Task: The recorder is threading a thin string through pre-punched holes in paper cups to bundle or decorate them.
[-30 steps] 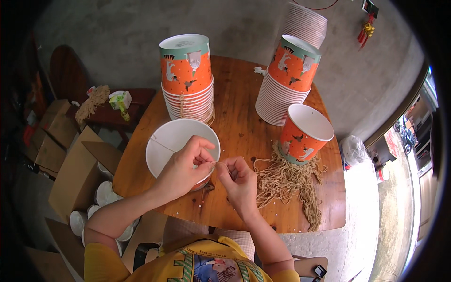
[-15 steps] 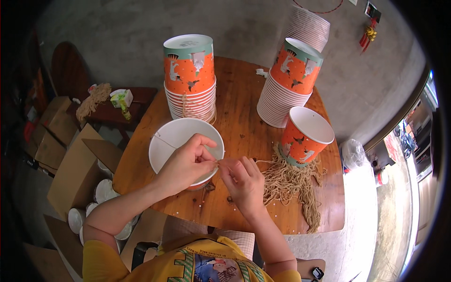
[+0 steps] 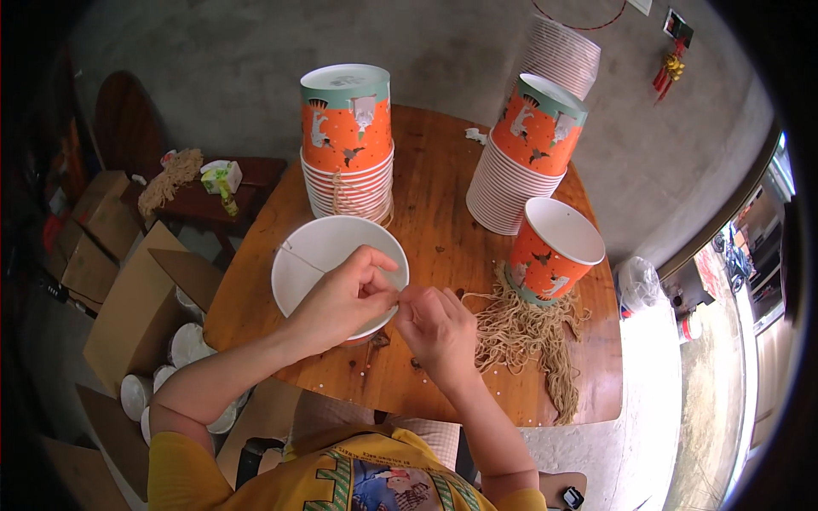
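While the open paper bucket [image 3: 341,232] stands on the table's [image 3: 439,234] near left, its thin cord [image 3: 302,258] crosses from the far-left rim toward my left hand [image 3: 345,298]. My left and right hand [image 3: 439,330] meet at its right rim, fingertips seemingly pinched on cord, largely hidden. I'd expect limp, light cord, best gripped near its end, and a light, dentable bucket. Glossy wood lies beneath; beyond, a grey wall [image 3: 230,77].

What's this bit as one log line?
left hand: pinched, over open bucket; right hand: pinched, close beside left; string: from bucket's left rim toward left hand; string heap: partly under another bucket
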`<state>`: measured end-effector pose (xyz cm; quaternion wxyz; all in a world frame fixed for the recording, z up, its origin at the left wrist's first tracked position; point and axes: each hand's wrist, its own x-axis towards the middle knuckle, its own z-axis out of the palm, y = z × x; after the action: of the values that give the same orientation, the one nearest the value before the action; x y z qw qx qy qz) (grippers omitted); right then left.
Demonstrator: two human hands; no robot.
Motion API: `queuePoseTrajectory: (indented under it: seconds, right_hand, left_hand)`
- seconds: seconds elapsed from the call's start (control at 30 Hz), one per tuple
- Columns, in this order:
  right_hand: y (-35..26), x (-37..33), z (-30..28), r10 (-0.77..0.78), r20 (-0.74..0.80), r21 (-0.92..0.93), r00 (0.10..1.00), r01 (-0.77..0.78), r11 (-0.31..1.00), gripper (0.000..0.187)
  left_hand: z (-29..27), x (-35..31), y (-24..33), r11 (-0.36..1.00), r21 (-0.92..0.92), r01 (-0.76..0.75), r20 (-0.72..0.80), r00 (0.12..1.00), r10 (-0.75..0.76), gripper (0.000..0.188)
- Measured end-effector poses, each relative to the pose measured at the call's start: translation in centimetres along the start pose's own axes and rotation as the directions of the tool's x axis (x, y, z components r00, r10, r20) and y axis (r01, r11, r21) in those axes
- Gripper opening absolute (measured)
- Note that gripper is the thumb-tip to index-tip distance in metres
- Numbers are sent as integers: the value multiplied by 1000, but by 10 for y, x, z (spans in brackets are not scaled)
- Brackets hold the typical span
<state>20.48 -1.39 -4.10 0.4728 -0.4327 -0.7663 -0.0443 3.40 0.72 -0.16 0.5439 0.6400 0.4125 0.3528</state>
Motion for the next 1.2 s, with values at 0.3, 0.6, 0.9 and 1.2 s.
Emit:
queuePoseTrajectory:
  seconds: [0.3,0.6,0.9,1.2]
  right_hand:
    - [-3,-13,12,531,309,655,789,-582,482,8]
    - [-7,-19,5,571,354,729,741,-601,328,8]
    - [-9,-24,7,573,396,775,717,-596,211,7]
    - [-17,-38,15,504,457,761,732,-616,204,7]
  left_hand:
    - [6,-2,-3,934,276,-227,39,973,226,27]
    - [12,-9,-5,653,650,-390,76,888,454,15]
    - [11,-14,-1,553,725,-410,153,879,452,26]
    - [6,-12,-1,435,800,-414,154,841,518,16]
